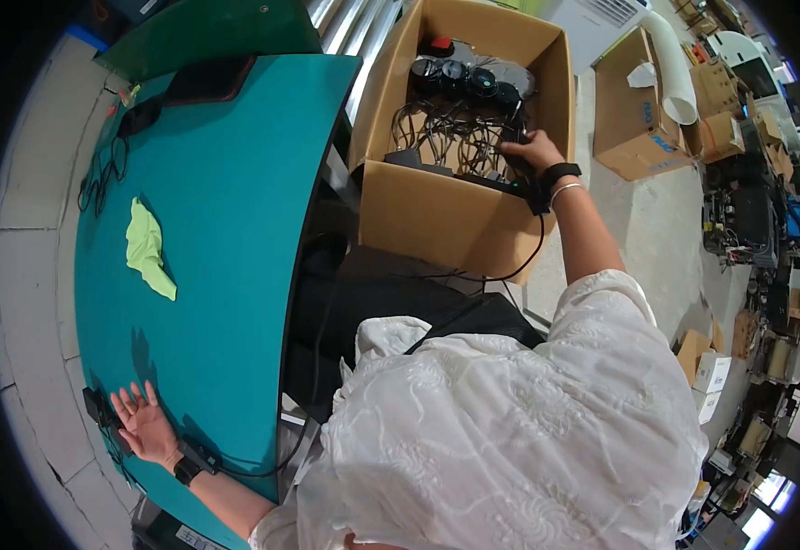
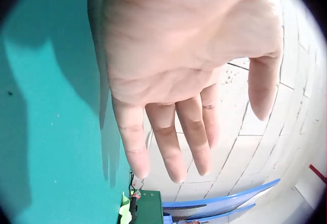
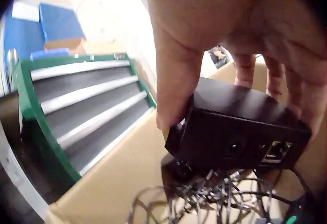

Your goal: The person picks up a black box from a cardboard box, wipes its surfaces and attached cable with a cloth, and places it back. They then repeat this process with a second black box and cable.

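My right hand [image 1: 537, 151] reaches into an open cardboard box [image 1: 446, 215] and grips a small black electronic box [image 3: 225, 132] with a network port and a round power socket on its end face. Thumb and fingers clasp it from opposite sides in the right wrist view. Below it lies a tangle of thin cables [image 3: 219, 196]. Several dark round lens-like units [image 1: 455, 81] fill the far part of the carton. Over the near left edge of the teal table [image 1: 226, 229], my left hand [image 1: 148, 431] is empty, palm showing and fingers extended.
A yellow-green cloth [image 1: 148, 249] lies on the table, with a dark flat case [image 1: 207, 81] at its far end. Black cables [image 1: 106, 174] run along its left edge. A green-framed roller rack [image 3: 84, 106] borders the carton. Another cardboard box [image 1: 634, 119] stands on the floor to the right.
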Tool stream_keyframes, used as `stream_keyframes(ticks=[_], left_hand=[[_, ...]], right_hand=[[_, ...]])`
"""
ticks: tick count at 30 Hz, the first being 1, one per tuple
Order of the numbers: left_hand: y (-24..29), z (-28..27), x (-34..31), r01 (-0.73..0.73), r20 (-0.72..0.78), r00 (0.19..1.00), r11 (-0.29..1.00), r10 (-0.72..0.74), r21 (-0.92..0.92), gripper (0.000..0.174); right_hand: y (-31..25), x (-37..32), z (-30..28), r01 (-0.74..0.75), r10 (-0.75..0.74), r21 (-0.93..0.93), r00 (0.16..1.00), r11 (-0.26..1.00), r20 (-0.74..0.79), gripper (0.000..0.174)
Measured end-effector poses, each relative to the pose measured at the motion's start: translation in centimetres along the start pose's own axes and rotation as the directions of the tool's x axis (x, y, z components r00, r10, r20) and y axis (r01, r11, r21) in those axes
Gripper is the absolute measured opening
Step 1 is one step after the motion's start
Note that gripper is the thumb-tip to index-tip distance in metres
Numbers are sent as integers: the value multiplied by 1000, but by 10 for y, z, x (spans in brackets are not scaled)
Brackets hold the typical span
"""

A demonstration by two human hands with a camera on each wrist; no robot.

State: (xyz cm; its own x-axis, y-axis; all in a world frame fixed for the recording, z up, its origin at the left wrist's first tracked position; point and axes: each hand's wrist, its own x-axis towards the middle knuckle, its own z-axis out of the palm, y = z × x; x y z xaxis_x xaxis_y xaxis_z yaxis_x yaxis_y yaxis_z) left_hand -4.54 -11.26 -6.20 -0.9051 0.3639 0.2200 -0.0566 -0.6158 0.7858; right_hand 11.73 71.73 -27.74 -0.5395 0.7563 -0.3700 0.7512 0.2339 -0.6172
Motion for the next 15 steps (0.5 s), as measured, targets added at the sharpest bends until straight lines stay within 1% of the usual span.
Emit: stream_keyframes(ticks=[1,2,3,4,5,6,7,8,9,10,11,12,14,15], left_hand=[[-1,1,1,-4,-4,1000,1000,4,6,69],[-2,4,2,18,39,999,1000,-18,3,68],[-2,6,1,42,80,996,999,-42,0,68],[-2,7,1,43,74,996,999,-43,4,68],[-3,8,1,49,58,997,998,-51,35,69],[-3,10,2,56,42,997,996,-59,66,70],[-3,12,3,53,38,998,996,-55,69,70],[-4,15,2,46,-16,999,995,-45,93,72],[-5,18,2,40,-71,997,992,-31,118,74],[-6,19,3,33,-78,997,992,-24,122,74],[-6,21,3,30,-73,997,992,-22,122,75],[-6,21,3,28,-67,998,992,-20,122,76],[-6,20,2,23,-78,997,992,-14,126,77],[-6,19,2,24,-82,997,992,-14,126,77]], right_hand=[[-11,-14,0,-17,26,-95,996,995,90,99],[-32,-35,0,-53,83,-262,991,964,107,98],[-34,-42,8,-22,70,-381,991,924,113,96],[-35,-46,13,9,58,-495,991,869,119,94],[-35,-41,13,13,56,-497,991,868,124,94],[-35,-31,11,80,125,-546,937,834,327,90],[-34,-24,10,160,199,-578,838,800,508,87],[-33,-20,10,168,194,-577,837,799,512,87],[-30,-14,12,214,189,-599,822,772,537,86],[-25,-8,15,260,185,-618,807,742,561,84],[-12,8,22,281,216,-644,784,712,582,82],[-13,10,21,291,211,-643,782,709,587,82],[-13,11,21,265,164,-649,837,713,522,75],[-5,20,27,307,148,-694,846,651,513,63]])
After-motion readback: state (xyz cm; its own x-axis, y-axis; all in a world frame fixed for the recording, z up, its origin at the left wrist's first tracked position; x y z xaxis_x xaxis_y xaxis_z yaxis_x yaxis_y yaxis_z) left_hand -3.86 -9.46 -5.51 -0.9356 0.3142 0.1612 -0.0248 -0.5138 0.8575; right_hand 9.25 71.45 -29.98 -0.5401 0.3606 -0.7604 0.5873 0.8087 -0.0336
